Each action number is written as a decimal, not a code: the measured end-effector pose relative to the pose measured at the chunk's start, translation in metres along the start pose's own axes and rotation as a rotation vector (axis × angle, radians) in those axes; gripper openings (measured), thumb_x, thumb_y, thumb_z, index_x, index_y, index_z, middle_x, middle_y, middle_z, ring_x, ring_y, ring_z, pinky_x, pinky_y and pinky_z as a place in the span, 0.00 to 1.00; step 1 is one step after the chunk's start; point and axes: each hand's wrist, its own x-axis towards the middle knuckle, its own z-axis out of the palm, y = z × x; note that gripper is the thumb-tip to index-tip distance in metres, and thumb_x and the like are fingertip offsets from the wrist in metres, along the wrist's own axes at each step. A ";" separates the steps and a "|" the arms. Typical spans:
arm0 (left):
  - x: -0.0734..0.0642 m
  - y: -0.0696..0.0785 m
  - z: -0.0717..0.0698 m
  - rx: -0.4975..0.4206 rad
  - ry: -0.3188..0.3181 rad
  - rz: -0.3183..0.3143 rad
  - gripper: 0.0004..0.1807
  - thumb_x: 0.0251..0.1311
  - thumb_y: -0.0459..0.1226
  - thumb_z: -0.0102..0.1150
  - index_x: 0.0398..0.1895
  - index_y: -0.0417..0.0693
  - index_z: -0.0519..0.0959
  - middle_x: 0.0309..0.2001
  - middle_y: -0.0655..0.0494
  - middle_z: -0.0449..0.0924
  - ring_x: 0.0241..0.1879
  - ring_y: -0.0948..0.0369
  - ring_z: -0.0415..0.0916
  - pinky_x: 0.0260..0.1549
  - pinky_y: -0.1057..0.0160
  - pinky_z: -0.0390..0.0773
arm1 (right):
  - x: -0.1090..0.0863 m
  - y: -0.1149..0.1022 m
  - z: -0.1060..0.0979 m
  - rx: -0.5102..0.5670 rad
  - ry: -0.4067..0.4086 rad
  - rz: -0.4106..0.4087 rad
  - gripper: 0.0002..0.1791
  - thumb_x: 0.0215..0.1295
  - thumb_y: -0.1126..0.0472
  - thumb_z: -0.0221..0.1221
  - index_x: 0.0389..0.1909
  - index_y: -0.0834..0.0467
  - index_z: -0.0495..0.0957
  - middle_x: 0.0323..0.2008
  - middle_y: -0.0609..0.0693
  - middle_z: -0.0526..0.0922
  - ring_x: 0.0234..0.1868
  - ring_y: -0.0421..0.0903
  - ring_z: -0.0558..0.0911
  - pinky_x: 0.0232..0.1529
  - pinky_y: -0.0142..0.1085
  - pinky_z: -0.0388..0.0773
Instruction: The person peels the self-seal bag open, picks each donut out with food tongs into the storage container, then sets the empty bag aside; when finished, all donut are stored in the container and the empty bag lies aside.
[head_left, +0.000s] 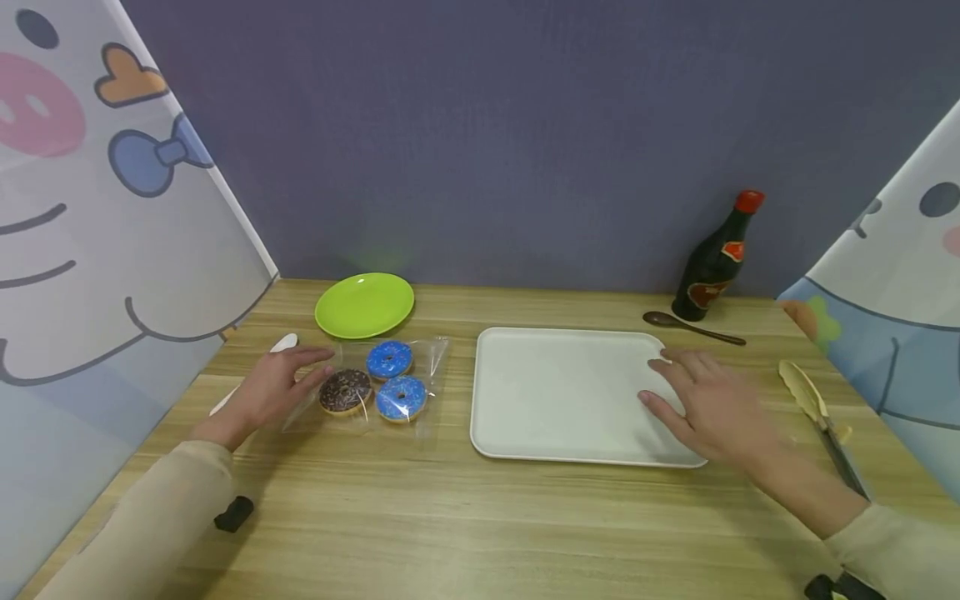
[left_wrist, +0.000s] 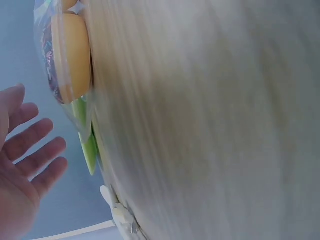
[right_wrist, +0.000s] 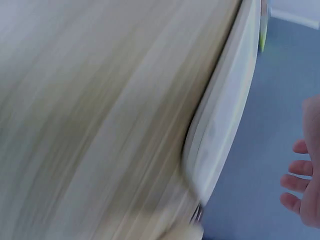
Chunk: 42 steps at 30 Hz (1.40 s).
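Note:
My left hand (head_left: 273, 387) hovers at the left end of a clear plastic bag (head_left: 437, 367), fingers spread and holding nothing. Inside the bag are a chocolate donut (head_left: 333, 392) with sprinkles and two blue-iced donuts (head_left: 402, 408). In the left wrist view the same hand (left_wrist: 27, 165) shows relaxed fingers beside the bagged chocolate donut (left_wrist: 77, 57). Over the right edge of a white rectangular tray (head_left: 562, 396) is my right hand (head_left: 716, 408), slightly blurred, its fingers loose and empty. The right wrist view shows that hand (right_wrist: 307, 187) apart from the tray (right_wrist: 222, 120).
Behind the bag lies a green plate (head_left: 365, 306). A white spoon (head_left: 285, 342) is partly hidden by my left hand. At the back right stand a dark bottle (head_left: 712, 262) with a red cap and a brown wooden spoon (head_left: 693, 327); tongs (head_left: 813, 408) lie at the right.

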 end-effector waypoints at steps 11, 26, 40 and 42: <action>0.008 -0.001 0.011 -0.083 0.076 0.052 0.11 0.58 0.33 0.64 0.42 0.34 0.83 0.39 0.44 0.82 0.35 0.51 0.80 0.31 0.54 0.79 | 0.036 -0.084 0.042 0.184 0.030 -0.180 0.22 0.70 0.45 0.48 0.41 0.60 0.79 0.42 0.52 0.80 0.41 0.49 0.79 0.37 0.43 0.77; 0.011 -0.001 0.013 -0.119 0.026 0.058 0.05 0.52 0.29 0.68 0.33 0.43 0.86 0.33 0.55 0.82 0.30 0.60 0.77 0.27 0.63 0.78 | 0.076 -0.173 0.074 0.308 -0.071 -0.272 0.10 0.60 0.55 0.62 0.38 0.57 0.81 0.33 0.44 0.76 0.31 0.38 0.73 0.26 0.27 0.71; 0.014 -0.001 0.014 -0.155 0.018 0.000 0.05 0.50 0.27 0.68 0.31 0.38 0.86 0.32 0.51 0.83 0.33 0.55 0.80 0.28 0.61 0.80 | 0.112 -0.213 0.091 0.194 -0.151 -0.239 0.06 0.60 0.54 0.63 0.26 0.50 0.80 0.28 0.43 0.71 0.30 0.39 0.72 0.21 0.29 0.69; 0.014 -0.001 0.014 -0.156 0.020 -0.002 0.05 0.50 0.27 0.68 0.32 0.38 0.86 0.32 0.50 0.83 0.32 0.55 0.80 0.28 0.61 0.80 | 0.113 -0.213 0.093 0.199 -0.141 -0.235 0.06 0.60 0.56 0.62 0.24 0.50 0.80 0.27 0.43 0.71 0.30 0.39 0.73 0.21 0.29 0.70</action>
